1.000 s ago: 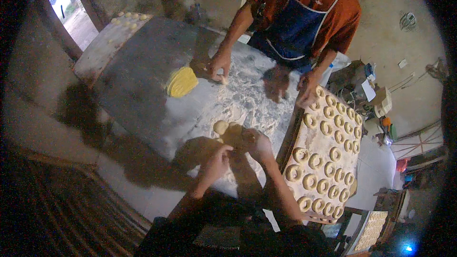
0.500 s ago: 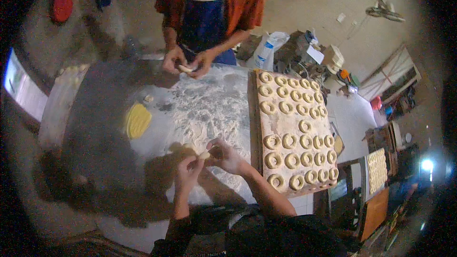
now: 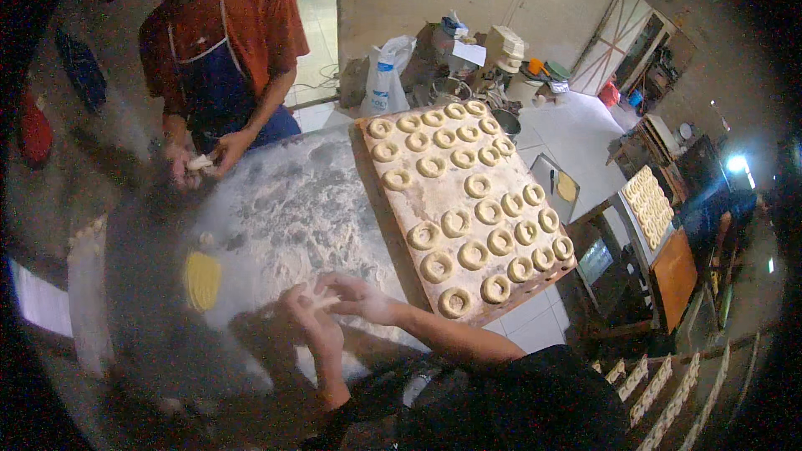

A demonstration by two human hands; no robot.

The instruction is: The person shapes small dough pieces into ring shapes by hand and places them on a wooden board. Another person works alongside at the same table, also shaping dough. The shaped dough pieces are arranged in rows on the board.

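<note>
Above the near edge of the floured table, a small piece of pale dough is held between the fingers of both my hands. My left hand pinches it from the left, fingers pointing up. From the right, my right hand has its fingers closed round the other side, partly hiding the dough. Just right of my hands lies a wooden board with rows of dough rings. A flat yellow slab rests on the table to the left, with a small pale lump beyond it.
Across the table a person in a blue apron holds pale dough in both hands. A white sack stands behind the board. To the right are a tray with a yellow piece and another board of dough pieces.
The view has swung right, so the table and co-worker appear farther left and turned. My hands stay together on the dough, which is now more hidden by my fingers.
</note>
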